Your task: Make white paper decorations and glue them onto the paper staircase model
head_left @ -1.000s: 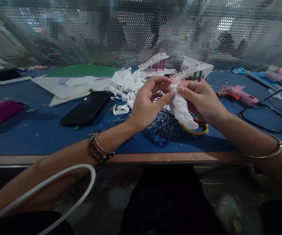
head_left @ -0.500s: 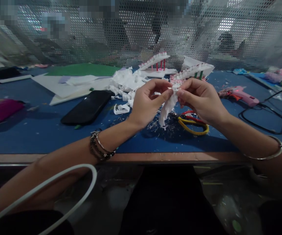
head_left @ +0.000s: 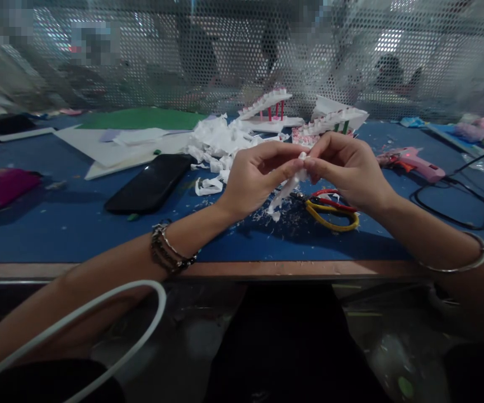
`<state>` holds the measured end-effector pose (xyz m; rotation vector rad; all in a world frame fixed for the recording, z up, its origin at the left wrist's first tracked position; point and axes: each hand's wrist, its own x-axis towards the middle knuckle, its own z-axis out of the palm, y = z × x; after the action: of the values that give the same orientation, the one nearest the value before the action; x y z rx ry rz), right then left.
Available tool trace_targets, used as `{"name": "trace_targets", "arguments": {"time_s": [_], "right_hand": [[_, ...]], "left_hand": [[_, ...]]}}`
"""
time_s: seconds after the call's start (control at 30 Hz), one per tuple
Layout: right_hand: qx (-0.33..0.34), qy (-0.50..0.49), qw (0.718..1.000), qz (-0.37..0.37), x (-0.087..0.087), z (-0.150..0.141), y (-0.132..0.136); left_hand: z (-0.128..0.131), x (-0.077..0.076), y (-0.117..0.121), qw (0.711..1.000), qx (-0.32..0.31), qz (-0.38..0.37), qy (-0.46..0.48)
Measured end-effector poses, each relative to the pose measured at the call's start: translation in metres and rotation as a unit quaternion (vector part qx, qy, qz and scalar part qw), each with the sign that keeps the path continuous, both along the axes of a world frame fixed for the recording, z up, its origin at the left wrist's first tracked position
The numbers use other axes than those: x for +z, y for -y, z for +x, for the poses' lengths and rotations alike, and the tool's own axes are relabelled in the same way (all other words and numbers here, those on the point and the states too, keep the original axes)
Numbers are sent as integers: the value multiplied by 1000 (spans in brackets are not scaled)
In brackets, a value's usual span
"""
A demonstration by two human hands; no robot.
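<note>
My left hand [head_left: 255, 180] and my right hand [head_left: 348, 168] meet above the blue table [head_left: 78, 229], both pinching the top of a narrow white paper strip [head_left: 282, 193] that hangs down to the left. Below the hands lie scissors with yellow and red handles [head_left: 329, 210] among small white paper scraps [head_left: 281, 211]. A heap of crumpled white paper [head_left: 216, 143] sits just behind my left hand.
A black phone [head_left: 149, 183] lies left of the hands. White and green sheets [head_left: 124, 140] lie at the back left. Two small white models on coloured posts [head_left: 304, 117] stand behind. A pink glue gun [head_left: 409, 160] with a black cable [head_left: 455, 210] is at the right.
The white paper between my fingers has gone from a broad crumpled piece to a thin rolled strip. My hands have closed together and the scissors have come into view beneath.
</note>
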<state>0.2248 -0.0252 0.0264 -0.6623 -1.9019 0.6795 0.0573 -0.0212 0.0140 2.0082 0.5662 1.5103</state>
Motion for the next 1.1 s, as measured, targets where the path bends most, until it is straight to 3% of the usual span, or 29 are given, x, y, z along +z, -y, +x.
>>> {"name": "trace_targets", "arguments": {"time_s": [0.13, 0.33, 0.67, 1.1], "right_hand": [[-26, 15, 999, 35, -3, -2, 2], [-117, 81, 977, 158, -7, -6, 15], [-176, 144, 945, 233, -6, -6, 15], [-188, 150, 949, 203, -11, -4, 9]], "left_hand": [[1, -1, -2, 1000, 11, -11, 3], [4, -3, -5, 999, 39, -26, 26], [5, -7, -7, 997, 36, -67, 18], [6, -10, -10, 994, 4, -90, 63]]}}
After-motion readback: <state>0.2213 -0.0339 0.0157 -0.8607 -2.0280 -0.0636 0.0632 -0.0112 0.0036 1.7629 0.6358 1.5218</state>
